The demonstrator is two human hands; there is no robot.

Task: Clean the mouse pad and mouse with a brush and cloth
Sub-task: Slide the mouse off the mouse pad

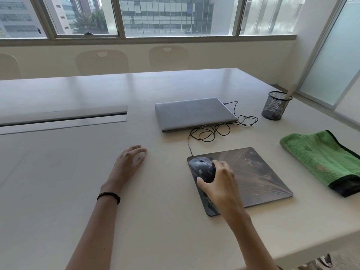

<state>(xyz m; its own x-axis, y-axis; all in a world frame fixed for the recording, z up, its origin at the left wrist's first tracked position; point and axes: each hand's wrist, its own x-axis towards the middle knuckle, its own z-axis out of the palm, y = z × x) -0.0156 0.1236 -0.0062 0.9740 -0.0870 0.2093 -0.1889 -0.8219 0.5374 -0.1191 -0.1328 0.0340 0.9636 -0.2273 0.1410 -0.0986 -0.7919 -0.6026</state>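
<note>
A dark, speckled mouse pad (259, 172) lies on the pale table (78, 172) at the right. A black wired mouse (202, 167) sits on the pad's far left corner, and my right hand (222, 182) grips it from the side with thumb and fingers. To the left, my left hand (129, 162) rests flat on the table, fingers apart, holding nothing. A folded green cloth (321, 158) lies right of the pad. A brush handle (291, 91) sticks out of a black mesh cup (274, 106) at the far right.
A closed grey laptop (194, 113) lies beyond the pad, with the mouse cable (212, 131) coiled beside it. A cable slot (64, 119) runs across the table's left. Chairs (102, 62) stand along the far side. The table's right edge is close to the cloth.
</note>
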